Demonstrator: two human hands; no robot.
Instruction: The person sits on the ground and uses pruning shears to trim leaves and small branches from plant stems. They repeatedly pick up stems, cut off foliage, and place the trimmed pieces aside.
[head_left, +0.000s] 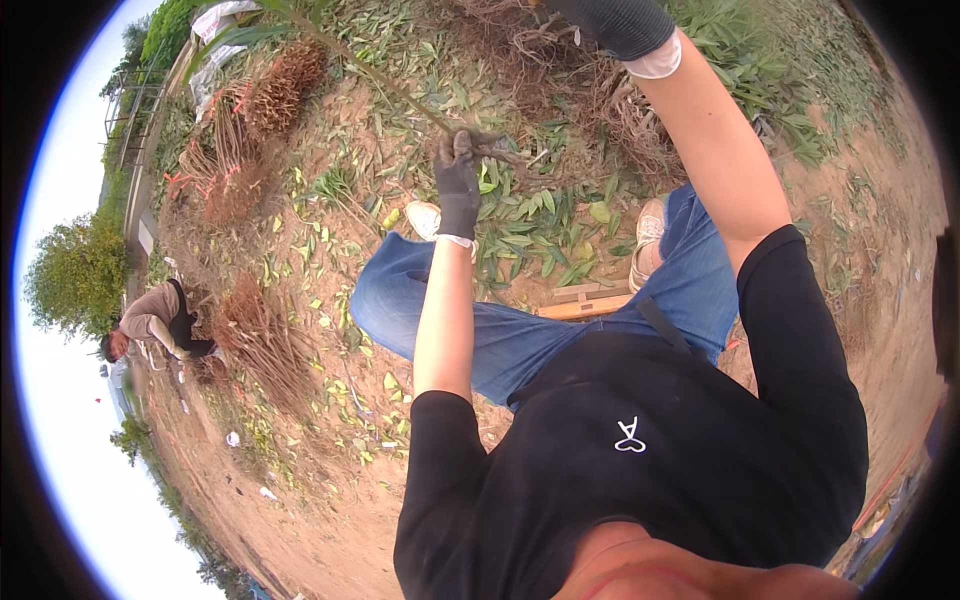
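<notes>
My left hand (457, 186), in a dark knit glove over a pale liner, grips the lower stem of a leafy sapling (375, 75). From that grip the stem slants to the upper left, where long green leaves reach the picture's edge. Short brown roots (501, 150) stick out to the right of my fist. My right hand (628, 26), gloved the same way, is raised at the top edge beside a heap of tangled bare roots (555, 71). Its fingers are cut off by the frame, so what they hold is hidden.
Stripped leaves (536, 225) litter the soil between my shoes. Beneath me is a low wooden stool (589, 301). Bundles of bare-stemmed plants (262, 345) lie to the left, some with red ties. Beyond them a person (161, 319) bends low. A white sack (214, 26) lies far left.
</notes>
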